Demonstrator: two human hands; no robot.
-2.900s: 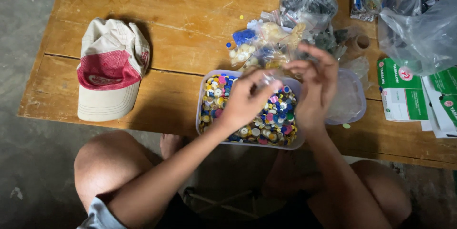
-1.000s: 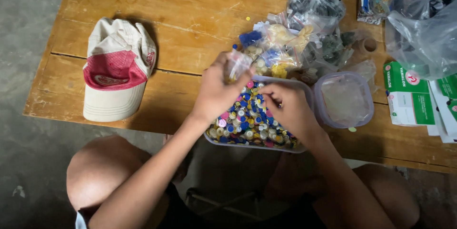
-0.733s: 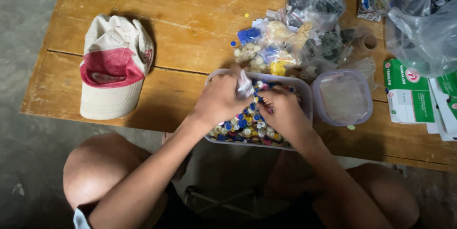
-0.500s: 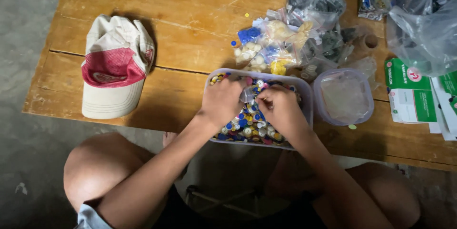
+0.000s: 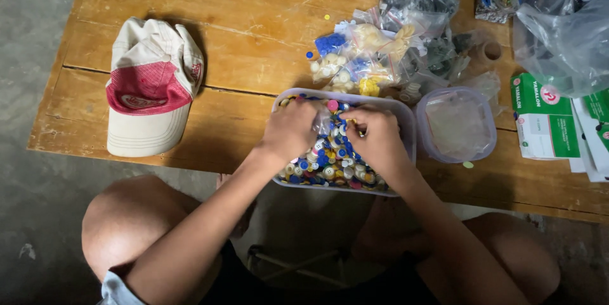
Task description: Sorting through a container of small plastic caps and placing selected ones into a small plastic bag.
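A clear rectangular tray (image 5: 410,129) full of small coloured buttons (image 5: 330,159) sits at the near edge of the wooden table (image 5: 241,38). Both my hands are down inside it. My left hand (image 5: 290,130) and my right hand (image 5: 379,138) face each other, fingers closed on a small clear plastic bag (image 5: 323,120) held between them just above the buttons. My right fingertips pinch at the bag's edge. Whatever is inside the bag is hidden.
A white and red cap (image 5: 151,87) lies to the left. Behind the tray is a pile of small bags of buttons (image 5: 374,51). A round clear container (image 5: 457,124) stands to the right, then green and white boxes (image 5: 538,121) and a big clear bag (image 5: 564,32).
My hands, which held the small bag up above the tray's far side, have come down and closer together into the tray. The cap and the other things have stayed put.
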